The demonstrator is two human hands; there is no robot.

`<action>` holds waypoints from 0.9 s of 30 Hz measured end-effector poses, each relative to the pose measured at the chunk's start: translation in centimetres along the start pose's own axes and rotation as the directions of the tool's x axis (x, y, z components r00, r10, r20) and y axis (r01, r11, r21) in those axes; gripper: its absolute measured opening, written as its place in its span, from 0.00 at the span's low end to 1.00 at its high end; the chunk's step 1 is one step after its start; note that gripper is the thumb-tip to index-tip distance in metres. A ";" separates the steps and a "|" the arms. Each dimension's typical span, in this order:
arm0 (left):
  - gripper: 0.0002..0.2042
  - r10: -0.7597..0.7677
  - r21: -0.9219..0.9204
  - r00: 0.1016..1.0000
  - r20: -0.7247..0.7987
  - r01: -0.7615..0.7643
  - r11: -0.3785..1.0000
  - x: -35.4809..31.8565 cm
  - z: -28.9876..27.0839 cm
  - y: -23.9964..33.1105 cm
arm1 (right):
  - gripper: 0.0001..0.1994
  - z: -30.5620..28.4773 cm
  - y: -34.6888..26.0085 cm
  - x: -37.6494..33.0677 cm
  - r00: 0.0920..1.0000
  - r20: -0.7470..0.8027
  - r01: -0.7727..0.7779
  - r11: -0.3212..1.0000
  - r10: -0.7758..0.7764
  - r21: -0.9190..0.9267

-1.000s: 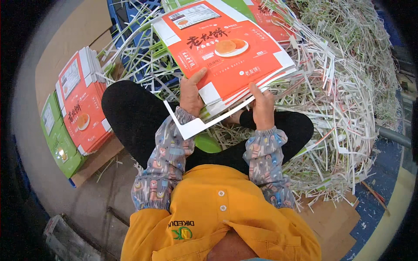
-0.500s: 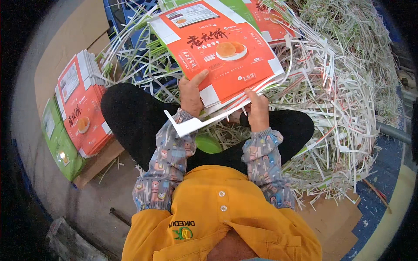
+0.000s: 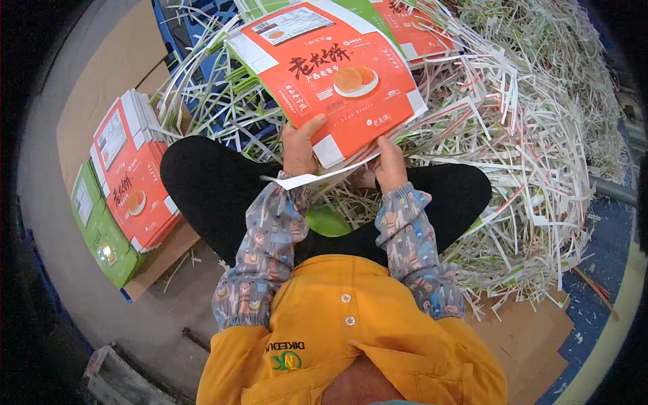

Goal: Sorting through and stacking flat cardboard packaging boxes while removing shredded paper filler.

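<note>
A stack of flat red printed carton sheets point(image 3: 351, 115) with white corners is before me, tilted over the heap of paper strips. My left hand point(image 3: 300, 145) grips its near left corner, thumb on top and fingers underneath. My right hand point(image 3: 390, 164) is closed at the stack's near edge, its fingertips partly hidden. A loose white paper strip point(image 3: 304, 181) runs below that edge, from by my left wrist toward my right hand. Green sheets point(image 3: 374, 17) and another red sheet point(image 3: 418, 34) lie beyond the stack.
Shredded paper strips point(image 3: 499, 169) pile up on the right and behind. At left, stacks of red cartons point(image 3: 131, 172) and green cartons point(image 3: 101, 229) rest on brown cardboard point(image 3: 158, 263). A blue crate or pallet point(image 3: 185, 30) shows behind, and a green round thing point(image 3: 329, 221) between my legs.
The white strip at the near edge has swung upward and now shows narrower. Both hands and the red stack have shifted only slightly.
</note>
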State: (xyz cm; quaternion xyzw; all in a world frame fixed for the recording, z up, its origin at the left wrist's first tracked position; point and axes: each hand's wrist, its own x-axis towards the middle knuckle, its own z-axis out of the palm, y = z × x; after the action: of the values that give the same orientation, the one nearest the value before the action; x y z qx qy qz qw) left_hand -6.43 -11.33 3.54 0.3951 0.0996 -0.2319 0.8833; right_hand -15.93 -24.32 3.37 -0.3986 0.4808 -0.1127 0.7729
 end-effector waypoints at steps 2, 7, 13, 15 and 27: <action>0.15 0.027 0.036 1.000 0.015 -0.027 0.999 0.3 0.1 -0.6 | 0.07 -0.2 -0.1 0.8 1.000 -0.012 -0.001 1.000 0.001 0.011; 0.14 0.018 -0.124 0.987 -0.158 -0.038 0.991 2.5 -2.2 1.0 | 0.08 -2.3 2.2 1.8 0.982 -0.051 0.167 0.961 -0.182 -0.219; 0.16 -0.047 -0.295 0.991 -0.122 0.008 0.956 2.7 -1.7 4.2 | 0.13 -5.3 -1.6 4.9 0.866 -0.012 0.330 0.589 -0.500 -0.738; 0.16 -0.066 -0.223 0.995 -0.080 0.047 0.974 2.6 -2.2 5.5 | 0.15 -8.7 -4.8 8.0 0.724 0.042 0.405 0.376 -0.689 -0.833; 0.15 -0.117 -0.223 0.988 -0.103 0.092 0.970 3.3 -2.3 2.3 | 0.14 0.8 -5.5 -3.1 0.924 0.300 0.323 0.903 -0.236 -0.285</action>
State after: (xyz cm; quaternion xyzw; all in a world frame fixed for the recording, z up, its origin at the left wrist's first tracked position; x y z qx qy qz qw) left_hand -2.45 -9.39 2.28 0.3029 0.1960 -0.2426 0.9005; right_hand -15.70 -25.80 9.61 -0.5983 0.3254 -0.0884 0.7269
